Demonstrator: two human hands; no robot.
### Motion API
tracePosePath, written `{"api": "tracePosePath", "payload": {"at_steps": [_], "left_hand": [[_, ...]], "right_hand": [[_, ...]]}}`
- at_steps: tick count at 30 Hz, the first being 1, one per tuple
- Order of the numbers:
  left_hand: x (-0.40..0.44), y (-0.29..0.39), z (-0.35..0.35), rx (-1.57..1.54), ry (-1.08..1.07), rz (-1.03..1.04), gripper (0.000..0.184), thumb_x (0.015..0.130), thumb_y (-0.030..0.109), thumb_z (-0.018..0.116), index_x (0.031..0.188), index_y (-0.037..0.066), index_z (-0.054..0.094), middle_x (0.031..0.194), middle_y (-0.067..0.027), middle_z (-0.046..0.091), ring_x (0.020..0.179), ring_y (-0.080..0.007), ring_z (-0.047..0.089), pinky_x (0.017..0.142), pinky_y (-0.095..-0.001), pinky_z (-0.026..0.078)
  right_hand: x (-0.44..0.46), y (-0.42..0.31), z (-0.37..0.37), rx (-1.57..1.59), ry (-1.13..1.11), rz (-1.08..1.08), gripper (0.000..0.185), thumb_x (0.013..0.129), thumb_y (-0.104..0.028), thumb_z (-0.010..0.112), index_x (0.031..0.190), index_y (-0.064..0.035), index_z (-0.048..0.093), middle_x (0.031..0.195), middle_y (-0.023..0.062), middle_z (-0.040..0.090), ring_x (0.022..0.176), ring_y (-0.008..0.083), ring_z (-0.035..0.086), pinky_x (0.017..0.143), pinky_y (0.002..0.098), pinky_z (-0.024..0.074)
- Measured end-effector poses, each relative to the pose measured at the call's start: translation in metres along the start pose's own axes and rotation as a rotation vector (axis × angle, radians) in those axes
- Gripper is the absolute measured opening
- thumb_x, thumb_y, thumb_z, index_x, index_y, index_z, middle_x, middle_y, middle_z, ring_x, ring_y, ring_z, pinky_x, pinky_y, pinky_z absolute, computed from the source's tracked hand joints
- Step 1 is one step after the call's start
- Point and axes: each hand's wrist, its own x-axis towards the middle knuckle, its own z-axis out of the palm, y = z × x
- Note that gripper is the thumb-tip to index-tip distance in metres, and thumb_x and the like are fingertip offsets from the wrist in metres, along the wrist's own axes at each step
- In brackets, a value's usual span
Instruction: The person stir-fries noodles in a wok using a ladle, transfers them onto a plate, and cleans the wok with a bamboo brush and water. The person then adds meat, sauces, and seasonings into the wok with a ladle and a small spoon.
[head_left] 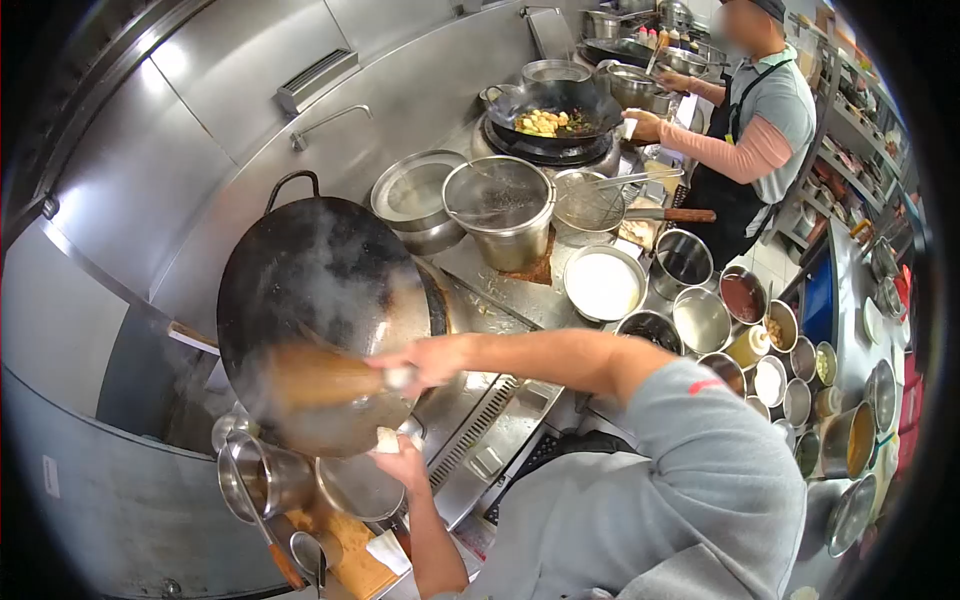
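My right hand (438, 361) grips the end of a bamboo wok brush (325, 378), blurred by motion, inside a large black wok (300, 260). Steam rises from the wok, which leans up toward the back wall, and its lower part looks wet. My left hand (404, 464) is closed on a folded white cloth (387, 439) at the wok's near rim. Whether it also holds a wok handle through the cloth I cannot tell.
A co-worker (778, 100) stands at the upper right beside another wok (598, 108) with food. Between lie a strainer pot (500, 225), a wire skimmer (590, 203) and several containers. A metal pot (290, 480) and a ladle (245, 490) stand at lower left.
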Motion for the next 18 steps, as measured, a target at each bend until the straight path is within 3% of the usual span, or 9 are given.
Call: {"api": "tracePosePath", "payload": {"at_steps": [1, 3, 5, 7, 10, 12, 13, 14, 18], "left_hand": [[0.002, 0.004, -0.005, 0.029, -0.025, -0.032, 0.054, 0.076, -0.004, 0.058, 0.125, -0.013, 0.038, 0.116, -0.0263, 0.055, 0.098, -0.0332, 0.062, 0.087, -0.0392, 0.049], [-0.001, -0.007, -0.005, -0.028, 0.036, 0.023, 0.055, 0.076, -0.005, 0.059, 0.126, -0.013, 0.037, 0.116, -0.0254, 0.055, 0.099, -0.0326, 0.061, 0.088, -0.0389, 0.049], [-0.005, -0.008, 0.001, -0.084, 0.088, 0.038, 0.056, 0.076, -0.005, 0.059, 0.126, -0.013, 0.037, 0.115, -0.0259, 0.056, 0.099, -0.0327, 0.061, 0.088, -0.0395, 0.048], [-0.012, -0.001, 0.008, -0.138, 0.131, 0.003, 0.054, 0.075, -0.004, 0.059, 0.124, -0.015, 0.038, 0.112, -0.0277, 0.056, 0.1, -0.0334, 0.06, 0.087, -0.0411, 0.048], [-0.017, -0.007, 0.008, -0.114, 0.097, -0.053, 0.055, 0.075, -0.004, 0.059, 0.125, -0.015, 0.037, 0.113, -0.028, 0.056, 0.098, -0.0328, 0.061, 0.086, -0.0404, 0.049], [-0.016, -0.008, 0.013, -0.134, 0.115, -0.019, 0.054, 0.075, -0.006, 0.058, 0.125, -0.014, 0.037, 0.113, -0.0268, 0.057, 0.097, -0.0323, 0.062, 0.085, -0.0407, 0.05], [-0.014, -0.015, 0.012, -0.126, 0.13, 0.027, 0.053, 0.075, -0.007, 0.057, 0.125, -0.012, 0.038, 0.112, -0.0256, 0.057, 0.097, -0.032, 0.062, 0.085, -0.0409, 0.051], [-0.012, -0.021, 0.011, -0.117, 0.144, 0.072, 0.052, 0.075, -0.008, 0.056, 0.124, -0.011, 0.039, 0.111, -0.0244, 0.057, 0.096, -0.0317, 0.062, 0.084, -0.0412, 0.051], [0.009, -0.025, -0.001, -0.09, 0.067, -0.155, 0.044, 0.075, -0.006, 0.055, 0.118, -0.01, 0.044, 0.108, -0.022, 0.058, 0.091, -0.0297, 0.062, 0.078, -0.0393, 0.053]], "right_hand": [[-0.025, -0.01, -0.007, -0.231, -0.228, 0.157, 0.075, 0.082, -0.025, 0.068, 0.148, -0.0264, 0.033, 0.115, 0.0165, 0.065, 0.106, 0.0287, 0.062, 0.095, 0.0367, 0.0462], [-0.046, 0.023, -0.036, -0.67, -0.333, 0.205, 0.07, 0.079, -0.024, 0.067, 0.144, -0.024, 0.042, 0.13, 0.0155, 0.057, 0.121, 0.0284, 0.054, 0.101, 0.0413, 0.0426], [-0.064, -0.023, -0.093, -0.957, -0.295, 0.352, 0.063, 0.076, -0.021, 0.063, 0.138, -0.0226, 0.048, 0.11, 0.0159, 0.067, 0.104, 0.0299, 0.064, 0.089, 0.0436, 0.0508], [-0.064, -0.033, -0.122, -1.046, -0.035, 0.308, 0.06, 0.075, -0.019, 0.06, 0.135, -0.0203, 0.052, 0.09, 0.0147, 0.07, 0.085, 0.0305, 0.069, 0.075, 0.043, 0.0552], [-0.044, -0.025, -0.114, -0.69, 0.47, 0.114, 0.066, 0.075, -0.02, 0.061, 0.139, -0.0163, 0.046, 0.087, 0.0215, 0.067, 0.083, 0.0354, 0.067, 0.075, 0.0437, 0.0553], [-0.021, 0.026, -0.068, -0.346, 0.555, -0.062, 0.064, 0.082, -0.026, 0.06, 0.141, -0.0108, 0.041, 0.092, 0.0218, 0.067, 0.088, 0.0368, 0.066, 0.079, 0.0441, 0.0547], [-0.026, 0.017, -0.058, -0.587, 0.096, 0.305, 0.064, 0.084, -0.026, 0.058, 0.142, -0.0097, 0.038, 0.102, 0.0202, 0.066, 0.094, 0.0384, 0.065, 0.083, 0.0442, 0.0535], [-0.044, 0.035, -0.041, -0.632, -0.078, 0.311, 0.065, 0.082, -0.021, 0.056, 0.144, -0.0133, 0.037, 0.11, 0.0178, 0.066, 0.099, 0.0387, 0.064, 0.085, 0.044, 0.0526], [-0.16, 0.03, -0.05, -0.535, -0.225, 0.525, 0.069, 0.081, -0.029, 0.06, 0.146, -0.0227, 0.037, 0.113, 0.0198, 0.065, 0.103, 0.0359, 0.063, 0.09, 0.0437, 0.0492]]}}
